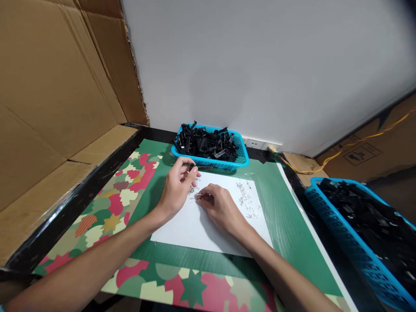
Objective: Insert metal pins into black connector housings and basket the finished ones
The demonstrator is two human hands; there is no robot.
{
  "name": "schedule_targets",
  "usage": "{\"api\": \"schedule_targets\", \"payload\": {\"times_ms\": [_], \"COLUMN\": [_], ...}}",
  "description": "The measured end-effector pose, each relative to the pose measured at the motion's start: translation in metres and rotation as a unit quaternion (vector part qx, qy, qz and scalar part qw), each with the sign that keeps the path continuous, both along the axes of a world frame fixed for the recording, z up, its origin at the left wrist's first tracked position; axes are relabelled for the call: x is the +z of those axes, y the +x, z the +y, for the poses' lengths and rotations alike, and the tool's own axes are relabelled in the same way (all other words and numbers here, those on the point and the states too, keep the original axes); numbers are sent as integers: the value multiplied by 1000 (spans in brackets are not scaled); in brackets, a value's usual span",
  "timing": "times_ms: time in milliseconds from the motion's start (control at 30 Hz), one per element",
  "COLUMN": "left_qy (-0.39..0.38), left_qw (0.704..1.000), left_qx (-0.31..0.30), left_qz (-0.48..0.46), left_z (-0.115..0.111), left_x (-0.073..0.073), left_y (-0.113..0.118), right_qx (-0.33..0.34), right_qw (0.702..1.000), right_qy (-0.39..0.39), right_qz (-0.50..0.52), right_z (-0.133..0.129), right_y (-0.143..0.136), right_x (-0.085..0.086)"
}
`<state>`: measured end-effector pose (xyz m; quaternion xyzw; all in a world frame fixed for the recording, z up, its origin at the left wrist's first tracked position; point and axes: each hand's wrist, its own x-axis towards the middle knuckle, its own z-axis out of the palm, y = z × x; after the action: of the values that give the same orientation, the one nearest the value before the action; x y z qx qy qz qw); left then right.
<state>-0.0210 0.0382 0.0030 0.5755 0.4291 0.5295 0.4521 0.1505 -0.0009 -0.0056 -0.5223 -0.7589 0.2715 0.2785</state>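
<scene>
My left hand [178, 184] is raised over the left side of a white sheet [182, 232], its thumb and fingers closed on a small black plastic part [192, 166], mostly covered by the fingertips. Beside it, lower on the sheet, my right hand [219, 204] pinches a thin metal tool [200, 195] that looks like tweezers. The tool's tip points left towards a small pile of tiny metal pieces [193, 189] beneath my left fingers. More tiny silvery pieces [244, 195] lie scattered on the sheet's right side.
Behind the sheet stands a blue basket [242, 162] heaped with black plastic parts. Another blue basket [341, 242] of black parts is at the right. Cardboard [58, 86] walls the left side. A yellow cable [316, 170] runs from the wall socket [255, 143].
</scene>
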Motion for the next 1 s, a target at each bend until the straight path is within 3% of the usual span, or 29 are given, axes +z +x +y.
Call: {"api": "schedule_targets", "payload": {"times_ms": [133, 300, 567, 833, 1000], "left_qy": [11, 3, -44, -22, -43], "left_qw": [1000, 999, 983, 980, 978], "left_qx": [-11, -42, -176, -183, -197], "left_qz": [8, 24, 34, 76, 60], "left_z": [0, -3, -19, -24, -23], "left_x": [0, 3, 6, 4, 1], "left_y": [0, 1, 9, 12, 10], "right_qx": [15, 28, -29, -31, -34], "right_qw": [1000, 995, 975, 977, 989], "right_qy": [-3, -52, -55, -54, 6], "right_qz": [4, 85, 213, 203, 143], "right_z": [-4, -11, -10, -13, -17], "right_y": [1, 18, 41, 35, 36], "right_x": [2, 16, 30, 29, 31]}}
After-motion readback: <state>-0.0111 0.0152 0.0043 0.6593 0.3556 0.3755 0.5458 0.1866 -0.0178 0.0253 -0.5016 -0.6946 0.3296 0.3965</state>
